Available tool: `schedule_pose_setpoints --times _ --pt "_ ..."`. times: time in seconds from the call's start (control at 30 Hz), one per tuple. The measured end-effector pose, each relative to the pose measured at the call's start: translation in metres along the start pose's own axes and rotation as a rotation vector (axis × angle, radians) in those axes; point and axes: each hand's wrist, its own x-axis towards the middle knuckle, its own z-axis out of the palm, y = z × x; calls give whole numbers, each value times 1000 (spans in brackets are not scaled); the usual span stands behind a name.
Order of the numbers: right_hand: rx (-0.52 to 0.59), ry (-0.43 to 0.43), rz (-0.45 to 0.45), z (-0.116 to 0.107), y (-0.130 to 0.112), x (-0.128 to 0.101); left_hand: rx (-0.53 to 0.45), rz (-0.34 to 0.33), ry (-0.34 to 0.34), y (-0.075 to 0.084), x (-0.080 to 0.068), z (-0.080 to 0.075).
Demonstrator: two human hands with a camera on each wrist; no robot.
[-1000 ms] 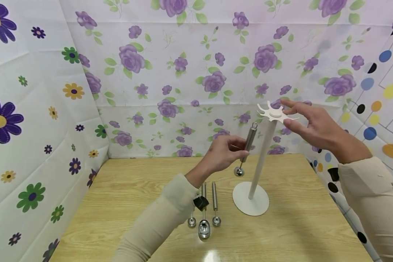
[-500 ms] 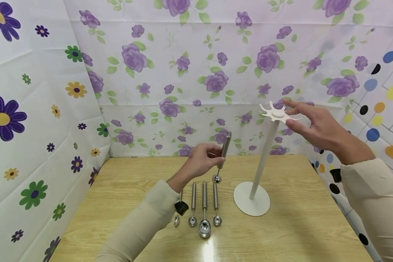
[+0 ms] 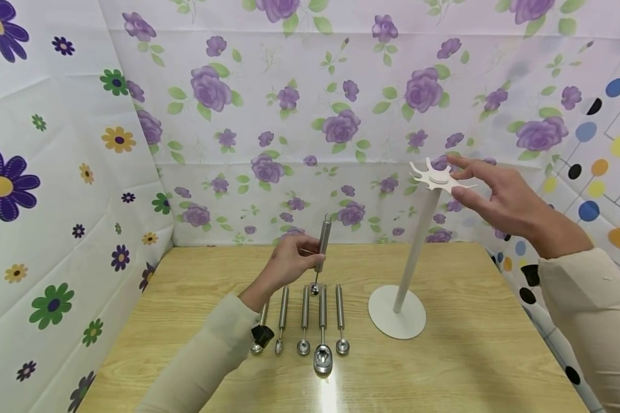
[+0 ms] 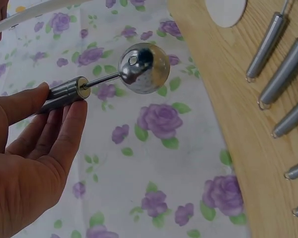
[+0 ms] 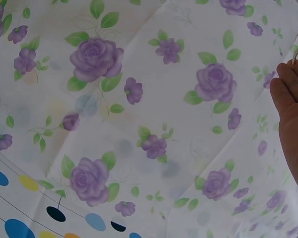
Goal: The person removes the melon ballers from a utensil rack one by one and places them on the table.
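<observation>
My left hand (image 3: 289,263) pinches the steel handle of a melon baller (image 3: 324,244) between thumb and fingers, its round scoop pointing down above the table. In the left wrist view the small hole in the shiny scoop (image 4: 144,68) shows. My right hand (image 3: 508,199) holds the edge of the hooked top of a white utensil stand (image 3: 417,246), thumb on the near side and fingers behind. Below the left hand lie several steel-handled scoops in a row, among them a large oval one (image 3: 322,359) and a small round one (image 3: 343,346); the left sleeve partly covers the leftmost scoop (image 3: 257,349).
The stand's round white base (image 3: 379,312) rests on the wooden table (image 3: 444,367), right of the scoops. Flowered cloth (image 3: 289,137) hangs behind the table, with patterned cloths at both sides. A black wrist strap piece (image 3: 262,335) sits at the left cuff.
My left hand has moved left and slightly down with the melon baller, away from the stand to above the row of scoops. My right hand has stayed at the stand's top.
</observation>
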Motion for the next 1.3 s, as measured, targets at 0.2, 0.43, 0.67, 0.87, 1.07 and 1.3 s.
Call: schedule_pose_setpoints --times 0.2,0.43,0.67,0.87,1.07,1.3 --pt "-2 0 1 1 -1 1 -11 -55 35 -20 -8 -7" --pt "-4 -2 0 1 -1 2 0 -78 68 -39 -16 -16" --pt "-10 -5 -4 2 -1 2 -60 -141 82 -52 -22 -22" --pt "-4 2 -5 4 -1 2 -18 -163 104 -66 -28 -29" --pt "-12 16 -5 4 -1 2 -3 -181 121 -80 -33 -36" --pt "-26 35 -2 3 1 0 -37 -230 145 -94 -40 -43"
